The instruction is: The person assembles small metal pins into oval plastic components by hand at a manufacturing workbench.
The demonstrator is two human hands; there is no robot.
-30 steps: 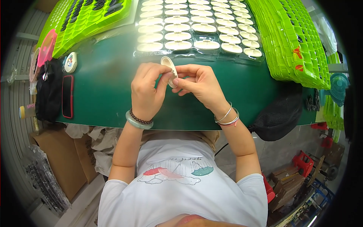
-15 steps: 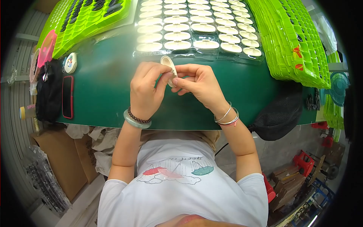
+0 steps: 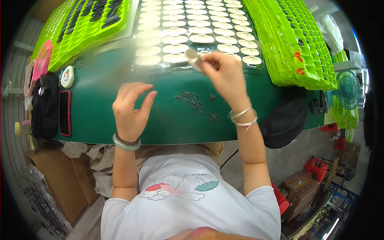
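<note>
Head view: a cream case (image 3: pixel 192 57), blurred, is pinched between the thumb and fingers of the right hand (image 3: pixel 229 74), upper centre, by the near edge of a clear tray (image 3: pixel 203 45). To my eye, the step is handling this one case; the next move calls for keeping clear of its neighbours. Rows of cream oval cases (image 3: pixel 175 39) lie in the tray. Centre-left, the left hand (image 3: pixel 129 107) is empty, thumb and fingers parted. Dark bits (image 3: pixel 192 101) scatter the tabletop (image 3: pixel 172 130). Upper left, a green tray (image 3: pixel 79 50) carries dark pieces (image 3: pixel 112 20).
</note>
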